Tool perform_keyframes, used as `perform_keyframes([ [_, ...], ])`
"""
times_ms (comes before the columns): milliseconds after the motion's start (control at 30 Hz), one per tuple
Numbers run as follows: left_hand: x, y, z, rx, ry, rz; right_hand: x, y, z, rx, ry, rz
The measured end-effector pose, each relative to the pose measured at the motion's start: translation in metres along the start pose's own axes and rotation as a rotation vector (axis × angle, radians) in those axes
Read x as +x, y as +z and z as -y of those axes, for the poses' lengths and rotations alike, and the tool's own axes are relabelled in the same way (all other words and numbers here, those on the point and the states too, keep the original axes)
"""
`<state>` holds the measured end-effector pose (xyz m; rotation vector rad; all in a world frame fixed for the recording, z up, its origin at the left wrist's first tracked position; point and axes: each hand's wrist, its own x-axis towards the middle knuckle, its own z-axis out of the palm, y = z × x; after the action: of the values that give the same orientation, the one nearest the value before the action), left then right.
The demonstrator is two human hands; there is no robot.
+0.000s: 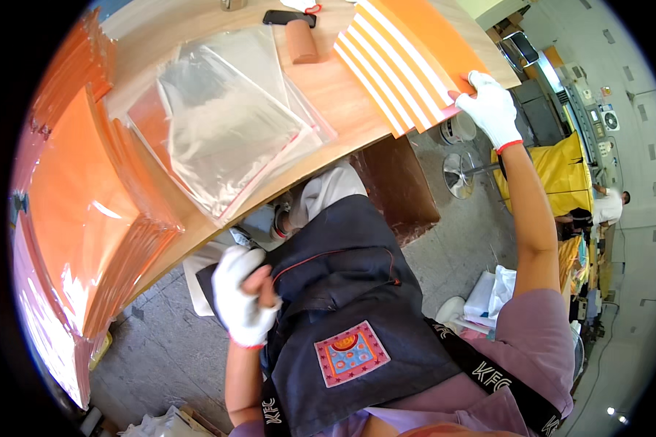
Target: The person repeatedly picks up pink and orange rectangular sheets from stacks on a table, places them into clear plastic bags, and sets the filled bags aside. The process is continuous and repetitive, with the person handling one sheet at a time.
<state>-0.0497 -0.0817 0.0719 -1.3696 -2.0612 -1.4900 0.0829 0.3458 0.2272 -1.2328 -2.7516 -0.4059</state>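
At the table's right end lies a fanned stack of orange sheets (408, 62) with white stripes showing along their staggered edges. My right hand (490, 109), in a white glove with bare fingertips, pinches the near right corner of the top sheet. In front of the apron, off the table, my left hand (246, 297) is held up with its fingers curled in. Its glove matches, and I see nothing in it. Between the hands, clear plastic bags (226, 124) lie in a loose, overlapping pile on the table, and an orange layer shows through at their left side.
Tall piles of orange sheets in clear wrapping (87, 218) fill the table's left side. A brown block (300, 41) and a black phone (290, 18) lie at the back. Below the edge stand a brown box (393, 186) and a stool (459, 175). Another person (609, 206) is far right.
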Motion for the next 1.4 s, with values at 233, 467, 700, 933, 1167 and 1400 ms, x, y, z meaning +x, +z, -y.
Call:
perform_keyframes([
  [233, -0.001, 0.056, -0.009, -0.260, -0.020, 0.178, 0.009, 0.007, -0.017, 0.020, -0.025, -0.008],
  [467, -0.018, 0.051, 0.008, -0.220, -0.131, 0.216, 0.010, 0.005, -0.011, 0.078, -0.064, -0.027],
  [700, -0.023, 0.052, 0.014, -0.219, -0.126, 0.206, 0.024, -0.003, -0.022, 0.035, -0.151, 0.033],
  [933, -0.027, 0.056, 0.018, -0.278, -0.137, 0.199, 0.038, -0.015, -0.031, 0.040, -0.218, 0.124],
  [1167, -0.021, 0.058, 0.018, -0.289, -0.123, 0.233, 0.040, -0.018, -0.029, 0.055, -0.294, 0.122],
  [1400, -0.024, 0.062, 0.019, -0.292, -0.146, 0.217, 0.037, -0.018, -0.031, 0.050, -0.348, 0.071],
])
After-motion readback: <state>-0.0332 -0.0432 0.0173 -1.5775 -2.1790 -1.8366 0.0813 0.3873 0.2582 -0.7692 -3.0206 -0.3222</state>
